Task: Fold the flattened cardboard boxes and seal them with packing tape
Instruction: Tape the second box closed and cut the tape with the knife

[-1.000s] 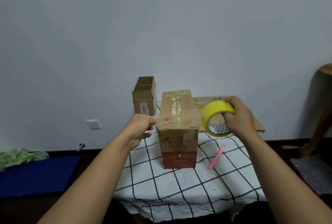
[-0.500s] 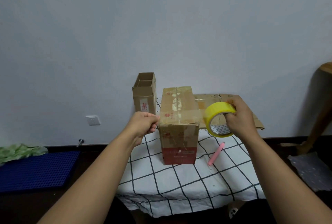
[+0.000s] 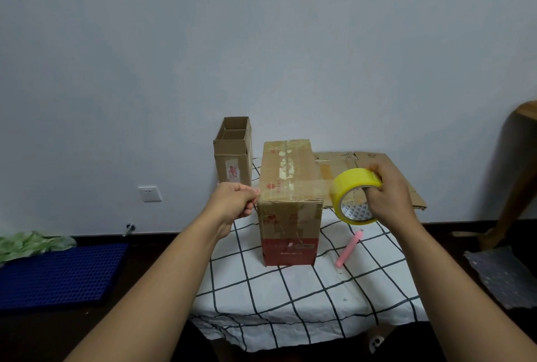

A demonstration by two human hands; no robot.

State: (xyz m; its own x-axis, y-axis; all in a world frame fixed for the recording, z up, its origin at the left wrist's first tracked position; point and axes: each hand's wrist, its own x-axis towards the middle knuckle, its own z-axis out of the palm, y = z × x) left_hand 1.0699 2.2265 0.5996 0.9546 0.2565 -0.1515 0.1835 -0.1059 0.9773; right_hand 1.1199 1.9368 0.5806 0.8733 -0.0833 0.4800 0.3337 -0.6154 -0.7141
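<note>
— Hands, nearest the viewer: what does each hold?
— Left hand [image 3: 236, 200] pinches the tape end at the box's left top edge; right hand [image 3: 388, 191] grips the yellow tape roll [image 3: 353, 194], fingers through its core.
— And beyond?
— Closed cardboard box [image 3: 289, 202] upright on the checked desk [image 3: 290, 300], pink marker [image 3: 348, 248] to its right; open box [image 3: 234, 154] and flattened cardboard [image 3: 363, 170] farther back.

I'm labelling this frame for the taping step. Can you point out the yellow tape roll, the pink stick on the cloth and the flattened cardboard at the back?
yellow tape roll [image 3: 353, 184], head view, on its yellow outer band.
pink stick [image 3: 349, 247], head view, mid-length.
flattened cardboard [image 3: 343, 159], head view, on its bare far part behind the roll.
</note>
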